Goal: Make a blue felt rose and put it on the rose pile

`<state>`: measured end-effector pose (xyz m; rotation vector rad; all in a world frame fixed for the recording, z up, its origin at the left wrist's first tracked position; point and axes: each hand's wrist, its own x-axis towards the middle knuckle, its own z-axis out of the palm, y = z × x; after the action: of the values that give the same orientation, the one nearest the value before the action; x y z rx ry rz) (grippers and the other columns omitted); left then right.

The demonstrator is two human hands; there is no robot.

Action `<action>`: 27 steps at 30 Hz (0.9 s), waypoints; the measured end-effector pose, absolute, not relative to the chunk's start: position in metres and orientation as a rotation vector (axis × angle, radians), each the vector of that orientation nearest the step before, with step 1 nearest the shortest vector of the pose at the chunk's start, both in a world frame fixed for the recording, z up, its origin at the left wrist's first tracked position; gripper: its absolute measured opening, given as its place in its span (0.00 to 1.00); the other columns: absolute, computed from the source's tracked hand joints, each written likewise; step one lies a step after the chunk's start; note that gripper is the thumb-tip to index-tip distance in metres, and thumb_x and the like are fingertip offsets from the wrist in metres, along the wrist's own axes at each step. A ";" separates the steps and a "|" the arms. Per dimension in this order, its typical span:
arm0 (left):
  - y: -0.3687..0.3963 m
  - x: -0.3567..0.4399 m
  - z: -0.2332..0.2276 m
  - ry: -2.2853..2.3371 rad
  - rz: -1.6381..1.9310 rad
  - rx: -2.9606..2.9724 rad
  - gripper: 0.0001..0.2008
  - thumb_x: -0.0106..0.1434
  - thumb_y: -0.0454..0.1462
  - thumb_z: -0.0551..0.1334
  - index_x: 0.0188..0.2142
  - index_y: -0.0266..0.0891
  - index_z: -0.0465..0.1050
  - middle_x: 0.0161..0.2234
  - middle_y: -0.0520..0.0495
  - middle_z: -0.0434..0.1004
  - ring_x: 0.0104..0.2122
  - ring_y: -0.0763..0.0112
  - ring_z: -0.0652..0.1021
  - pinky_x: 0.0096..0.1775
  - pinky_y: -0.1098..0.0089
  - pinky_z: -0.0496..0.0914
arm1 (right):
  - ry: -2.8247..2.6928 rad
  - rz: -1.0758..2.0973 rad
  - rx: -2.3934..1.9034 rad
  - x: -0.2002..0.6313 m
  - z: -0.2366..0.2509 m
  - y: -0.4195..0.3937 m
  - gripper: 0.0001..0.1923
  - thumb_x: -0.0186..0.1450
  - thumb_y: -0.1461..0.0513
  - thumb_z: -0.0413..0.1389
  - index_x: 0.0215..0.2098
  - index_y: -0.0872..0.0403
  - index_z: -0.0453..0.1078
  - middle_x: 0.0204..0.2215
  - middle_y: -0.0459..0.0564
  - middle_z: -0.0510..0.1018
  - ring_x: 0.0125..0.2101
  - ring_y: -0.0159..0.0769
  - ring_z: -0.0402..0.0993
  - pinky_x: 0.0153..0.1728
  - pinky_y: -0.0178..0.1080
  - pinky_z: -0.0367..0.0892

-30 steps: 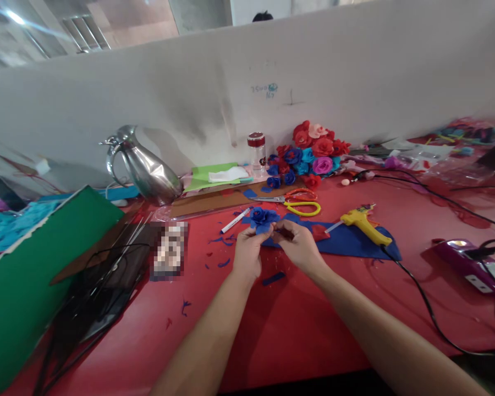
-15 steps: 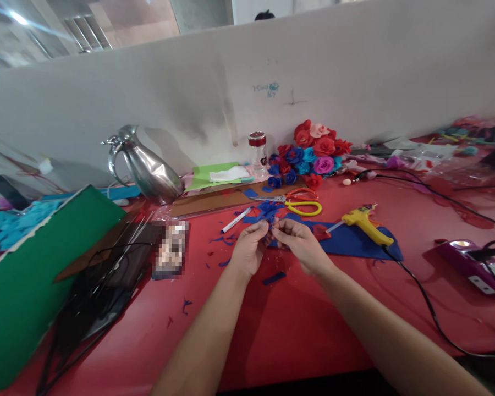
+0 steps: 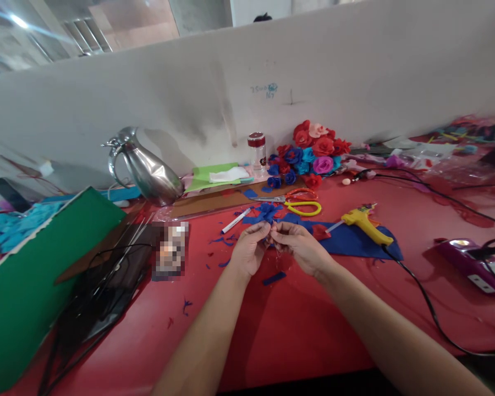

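Note:
My left hand (image 3: 247,250) and my right hand (image 3: 299,245) meet over the red table (image 3: 297,324), fingertips pinched together on a blue felt flower (image 3: 269,212) that sticks up just beyond them. Both hands grip its base; the lower part of the flower is hidden by my fingers. A blue felt sheet (image 3: 350,239) lies right of my hands with a yellow glue gun (image 3: 363,223) on it. Scissors (image 3: 299,202) with orange and yellow handles lie just behind the flower. A small blue strip (image 3: 273,278) lies in front of my hands.
A heap of finished felt flowers (image 3: 311,151) and a small jar (image 3: 257,149) stand by the white partition. A metal jug (image 3: 146,168), a green board (image 3: 37,264), black wires (image 3: 103,275), a white marker (image 3: 235,221) and a purple device (image 3: 470,264) with cables surround the work spot.
The blue flower was open and facing up a second ago; now my fingers have closed around it and my hands have drawn closer together, slightly left.

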<state>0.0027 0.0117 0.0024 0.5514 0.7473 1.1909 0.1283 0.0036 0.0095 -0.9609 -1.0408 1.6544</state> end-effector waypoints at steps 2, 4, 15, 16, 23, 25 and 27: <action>0.011 0.004 0.002 0.758 1.203 0.550 0.13 0.40 0.35 0.75 0.23 0.34 0.74 0.23 0.53 0.75 0.22 0.80 0.70 0.28 0.76 0.65 | -1.067 1.602 -0.979 0.128 0.010 0.004 0.17 0.47 0.52 0.67 0.24 0.54 0.68 0.19 0.42 0.70 0.20 0.26 0.59 0.24 0.34 0.53; 0.010 0.005 0.002 0.766 1.219 0.556 0.12 0.41 0.35 0.75 0.23 0.35 0.74 0.24 0.52 0.75 0.24 0.78 0.72 0.30 0.75 0.65 | -1.092 1.548 -1.001 0.127 0.010 0.004 0.17 0.47 0.52 0.67 0.24 0.54 0.68 0.19 0.41 0.68 0.20 0.27 0.59 0.24 0.35 0.53; 0.004 0.012 0.006 0.790 1.270 0.695 0.15 0.41 0.42 0.75 0.25 0.36 0.76 0.23 0.53 0.73 0.25 0.77 0.70 0.34 0.73 0.66 | -1.152 1.390 -1.048 0.124 0.008 0.004 0.17 0.49 0.50 0.64 0.24 0.54 0.66 0.17 0.39 0.65 0.20 0.27 0.57 0.24 0.35 0.53; 0.004 0.012 0.006 0.809 1.281 0.712 0.15 0.41 0.42 0.75 0.24 0.36 0.76 0.23 0.52 0.73 0.26 0.77 0.70 0.34 0.73 0.66 | -1.150 1.381 -1.053 0.123 0.008 0.004 0.18 0.49 0.50 0.64 0.24 0.54 0.66 0.18 0.39 0.65 0.20 0.27 0.57 0.24 0.35 0.53; 0.008 0.010 0.001 0.880 1.345 0.831 0.12 0.44 0.42 0.73 0.22 0.36 0.78 0.27 0.49 0.74 0.32 0.73 0.72 0.38 0.71 0.66 | -1.153 1.384 -1.039 0.123 0.007 0.003 0.16 0.50 0.52 0.64 0.23 0.53 0.65 0.17 0.39 0.64 0.21 0.28 0.57 0.25 0.35 0.53; 0.009 0.010 0.001 0.848 1.365 0.850 0.12 0.45 0.42 0.72 0.21 0.36 0.77 0.29 0.50 0.73 0.32 0.74 0.72 0.39 0.71 0.66 | -1.127 1.401 -1.011 0.125 0.009 0.003 0.16 0.50 0.52 0.64 0.23 0.53 0.65 0.18 0.39 0.64 0.21 0.28 0.57 0.25 0.35 0.53; 0.009 0.010 0.002 0.811 1.351 0.830 0.13 0.46 0.43 0.72 0.21 0.36 0.77 0.29 0.51 0.72 0.31 0.75 0.71 0.38 0.71 0.67 | -1.092 1.427 -0.992 0.127 0.011 0.003 0.17 0.49 0.51 0.65 0.24 0.53 0.66 0.19 0.40 0.64 0.21 0.27 0.56 0.24 0.35 0.52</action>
<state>0.0097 0.0086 0.0025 0.8297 0.8110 1.3508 0.1268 0.0031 0.0110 -0.9917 -1.0919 1.4269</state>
